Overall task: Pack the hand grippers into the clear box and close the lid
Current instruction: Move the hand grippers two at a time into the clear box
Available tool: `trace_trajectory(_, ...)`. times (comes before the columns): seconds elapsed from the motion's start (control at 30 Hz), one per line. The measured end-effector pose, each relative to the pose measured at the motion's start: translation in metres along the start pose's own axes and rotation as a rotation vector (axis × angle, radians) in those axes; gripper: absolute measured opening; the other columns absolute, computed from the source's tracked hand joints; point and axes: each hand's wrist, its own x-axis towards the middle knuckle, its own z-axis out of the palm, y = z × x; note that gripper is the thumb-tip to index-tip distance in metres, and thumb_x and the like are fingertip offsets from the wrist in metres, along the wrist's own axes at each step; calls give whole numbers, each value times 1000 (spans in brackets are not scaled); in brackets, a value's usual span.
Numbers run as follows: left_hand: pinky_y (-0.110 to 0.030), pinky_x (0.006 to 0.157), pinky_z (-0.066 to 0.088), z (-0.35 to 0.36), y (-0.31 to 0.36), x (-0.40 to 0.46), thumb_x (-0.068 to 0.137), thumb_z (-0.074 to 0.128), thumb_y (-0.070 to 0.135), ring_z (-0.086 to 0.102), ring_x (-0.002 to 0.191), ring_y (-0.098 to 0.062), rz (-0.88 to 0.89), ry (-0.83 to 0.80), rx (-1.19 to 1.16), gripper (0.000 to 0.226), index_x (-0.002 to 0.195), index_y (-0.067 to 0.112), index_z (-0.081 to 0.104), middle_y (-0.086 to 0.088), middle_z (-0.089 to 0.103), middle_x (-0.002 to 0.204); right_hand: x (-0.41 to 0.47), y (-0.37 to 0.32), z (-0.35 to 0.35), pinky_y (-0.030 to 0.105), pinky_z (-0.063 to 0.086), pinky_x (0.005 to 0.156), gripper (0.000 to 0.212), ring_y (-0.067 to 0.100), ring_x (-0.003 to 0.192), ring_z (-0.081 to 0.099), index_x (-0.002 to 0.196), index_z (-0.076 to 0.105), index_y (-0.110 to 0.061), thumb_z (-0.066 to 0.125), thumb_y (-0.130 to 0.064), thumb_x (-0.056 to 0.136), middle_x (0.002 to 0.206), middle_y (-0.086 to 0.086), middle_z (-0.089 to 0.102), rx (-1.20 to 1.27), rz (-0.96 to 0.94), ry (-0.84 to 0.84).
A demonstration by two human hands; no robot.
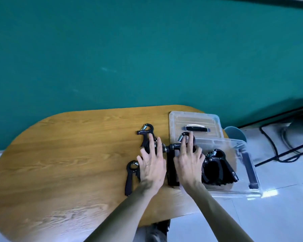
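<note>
Both forearms reach in from the near edge of the wooden table (63, 154). The left hand (152, 165) lies palm down, fingers spread over a black hand gripper (144, 135) near the table's middle, not closed on it. The right hand (189, 161), fingers likewise splayed, presses on another gripper (177, 145) at the clear box's (252, 182) left wall. A third gripper (130, 175) lies left of the left wrist. More black grippers (217, 168) sit inside the box at the right edge; its lid (194, 123) lies flat behind
</note>
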Motion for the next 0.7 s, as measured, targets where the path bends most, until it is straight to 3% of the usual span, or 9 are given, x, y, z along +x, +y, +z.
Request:
trace_trajectory(0.2, -46, 80, 40, 19, 80, -10, 100, 52, 26, 44, 101, -35, 44, -13, 14, 76, 162, 14, 9, -15, -8, 169, -7, 82, 0, 52, 45, 83, 78, 42, 104, 48, 150, 36, -3, 65, -18, 79, 165, 17, 19, 34, 65, -53)
trace_trajectory(0.43, -48, 81, 44, 44, 164, -1, 95, 58, 28, 47, 102, -36, 107, 2, 36, 76, 160, 14, 22, -15, 6, 169, -4, 168, 12, 49, 48, 72, 79, 39, 91, 50, 146, 44, -3, 72, -13, 72, 161, 18, 29, 60, 53, -75)
trace_trajectory(0.7, -46, 81, 38, 86, 186, 6, 97, 55, 24, 45, 105, -36, -7, -87, 84, 73, 160, 17, 20, -13, 4, 170, 9, 219, 49, 50, 45, 74, 79, 39, 88, 48, 146, 42, -3, 69, -13, 73, 162, 18, 27, 169, 63, -181)
